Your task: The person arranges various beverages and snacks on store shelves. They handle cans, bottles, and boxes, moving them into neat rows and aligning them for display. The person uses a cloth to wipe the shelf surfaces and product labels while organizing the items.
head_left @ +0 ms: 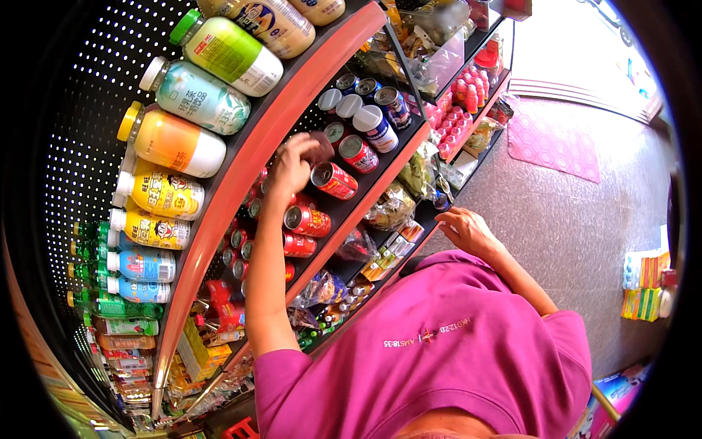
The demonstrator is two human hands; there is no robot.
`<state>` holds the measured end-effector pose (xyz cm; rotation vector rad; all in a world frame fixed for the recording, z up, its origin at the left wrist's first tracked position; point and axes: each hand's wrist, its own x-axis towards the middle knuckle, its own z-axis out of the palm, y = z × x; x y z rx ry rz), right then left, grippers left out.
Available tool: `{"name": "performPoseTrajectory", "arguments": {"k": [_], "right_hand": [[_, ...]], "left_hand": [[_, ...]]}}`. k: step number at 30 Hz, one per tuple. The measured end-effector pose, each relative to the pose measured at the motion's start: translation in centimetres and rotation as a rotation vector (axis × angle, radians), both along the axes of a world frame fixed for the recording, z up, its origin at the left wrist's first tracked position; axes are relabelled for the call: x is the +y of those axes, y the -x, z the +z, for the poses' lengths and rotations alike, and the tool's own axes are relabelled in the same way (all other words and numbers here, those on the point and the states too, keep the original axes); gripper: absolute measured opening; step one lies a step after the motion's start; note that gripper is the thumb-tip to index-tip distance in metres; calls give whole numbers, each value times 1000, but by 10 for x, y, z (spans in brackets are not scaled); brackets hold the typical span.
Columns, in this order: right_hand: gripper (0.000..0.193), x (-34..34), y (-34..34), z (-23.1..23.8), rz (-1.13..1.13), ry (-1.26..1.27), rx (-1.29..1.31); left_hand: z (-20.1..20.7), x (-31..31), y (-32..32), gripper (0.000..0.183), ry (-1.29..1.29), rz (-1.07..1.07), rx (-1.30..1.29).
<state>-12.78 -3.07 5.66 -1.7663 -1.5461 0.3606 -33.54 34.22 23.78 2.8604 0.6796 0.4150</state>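
cans (pixel 335 181) on a shelf (pixel 380 183), left hand (pixel 291 168) pinching some blurry maroon cloth (pixel 319 148) beside them, right hand (pixel 469 231) near the lower shelf (pixel 424 214), can't tell its grip

Bright glare upper right, fisheye-bent shelf edges (pixel 274 123)

Interior of a shop stocking food and drink: tiered shelves (pixel 314 84) with red fronts are running along one side, and a perforated black panel (pixel 95 110) is backing the upper tier. Capped bottles (pixel 179 139) are standing there in a row, like kinds side by side; cans (pixel 335 180) are standing in ranks on the tier below, and bagged goods (pixel 391 205) are filling a lower one. Pink bottles (pixel 453 130) are sitting in close packs farther along. A pink mat (pixel 552 139) is lying on the grey floor (pixel 570 212) near a bright opening (pixel 563 58), and boxes (pixel 647 267) are standing at the right
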Motion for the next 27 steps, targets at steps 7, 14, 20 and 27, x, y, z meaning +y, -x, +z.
{"name": "performPoseTrajectory", "arguments": {"k": [7,14,20,27], "right_hand": [[24,22,18,1,108,57,-7],[23,30,28,7,145,43,-26],[24,23,24,3,82,55,10],[24,27,28,9,75,125,-20]], "left_hand": [[-40,-35,41,46,-10,15,-24],[-29,39,46,50,-34,270,-225],[-71,86,57,46,-71,197,-57],[-58,97,59,42,44,375,-77]]}}
